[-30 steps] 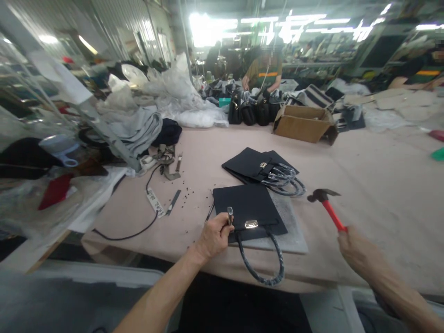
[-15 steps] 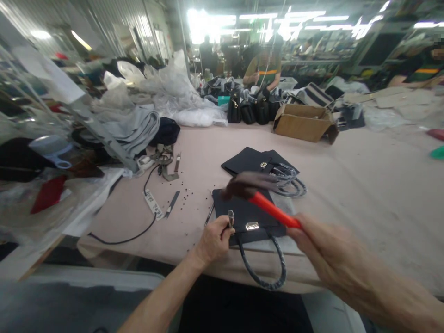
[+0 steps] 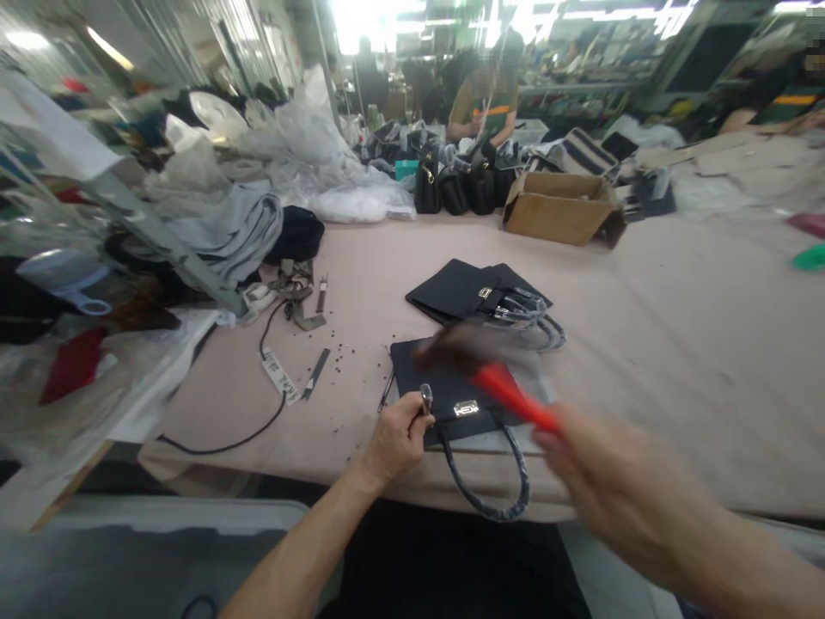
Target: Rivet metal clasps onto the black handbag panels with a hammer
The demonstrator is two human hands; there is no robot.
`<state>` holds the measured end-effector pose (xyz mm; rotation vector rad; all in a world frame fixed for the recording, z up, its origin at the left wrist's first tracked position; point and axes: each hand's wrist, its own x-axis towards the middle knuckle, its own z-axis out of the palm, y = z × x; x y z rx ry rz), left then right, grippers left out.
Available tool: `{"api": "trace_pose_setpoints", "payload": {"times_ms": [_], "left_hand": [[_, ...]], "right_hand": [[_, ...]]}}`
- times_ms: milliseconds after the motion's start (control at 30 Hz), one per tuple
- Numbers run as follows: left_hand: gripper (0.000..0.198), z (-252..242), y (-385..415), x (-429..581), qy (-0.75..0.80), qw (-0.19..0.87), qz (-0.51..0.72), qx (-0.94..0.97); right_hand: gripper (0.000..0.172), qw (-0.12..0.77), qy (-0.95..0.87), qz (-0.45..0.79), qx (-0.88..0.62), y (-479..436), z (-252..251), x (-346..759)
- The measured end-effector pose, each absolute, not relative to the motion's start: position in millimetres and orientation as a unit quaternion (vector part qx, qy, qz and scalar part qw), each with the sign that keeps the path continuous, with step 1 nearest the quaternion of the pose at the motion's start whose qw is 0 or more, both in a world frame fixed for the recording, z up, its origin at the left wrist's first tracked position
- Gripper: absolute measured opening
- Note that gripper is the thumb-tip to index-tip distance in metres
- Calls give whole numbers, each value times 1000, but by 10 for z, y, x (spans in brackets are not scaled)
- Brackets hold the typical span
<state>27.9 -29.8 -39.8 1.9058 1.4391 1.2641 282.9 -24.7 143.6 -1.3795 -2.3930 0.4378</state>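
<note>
1. One left hand (image 3: 396,438), one right hand (image 3: 599,456), lower half.
2. One hammer (image 3: 499,387), centre.
3. One small metal tool (image 3: 426,398), centre.
4. Flat black pieces (image 3: 448,391): one nearer, at least two farther, centre.
5. One cardboard box (image 3: 560,211), upper right.
6. At least three black bags (image 3: 455,189), upper middle.
7. One white tag (image 3: 280,376), left of centre.
8. Small dark bits (image 3: 339,358): over ten.

Tabletop (image 3: 676,344) spread around the near bag panel (image 3: 451,389)
The panel's handle loop (image 3: 496,514) extends in front of it; the hammer (image 3: 512,394) is above it. Stacked panels (image 3: 438,288) lie just behind it; farther behind it stand handbags (image 3: 455,191), and a carton (image 3: 558,215) behind it to the right. Left of it are scattered bits (image 3: 338,370), then a flat strip (image 3: 317,371), then a label (image 3: 278,376) on a cord (image 3: 212,451).
</note>
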Motion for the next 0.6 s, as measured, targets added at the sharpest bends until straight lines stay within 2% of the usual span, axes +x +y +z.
{"api": "trace_pose_setpoints", "payload": {"times_ms": [100, 200, 300, 367, 467, 600], "left_hand": [[17, -435, -303, 270, 523, 207, 452, 692], [19, -446, -299, 268, 520, 206, 449, 697], [19, -443, -295, 269, 523, 198, 438, 704], [19, -450, -296, 264, 521, 188, 437, 708], [17, -471, -299, 243, 516, 176, 440, 713], [13, -463, -304, 221, 507, 155, 445, 722]], "right_hand": [[37, 127, -861, 180, -459, -171, 1355, 2900], [36, 158, -812, 155, -540, -16, 1215, 3168], [32, 132, -740, 95, -653, 122, 844, 3579], [24, 61, -672, 45, -737, 176, 511, 3838], [20, 29, -635, 12, -772, 192, 95, 4040], [28, 112, -674, 8, -730, 162, -84, 3811]]}}
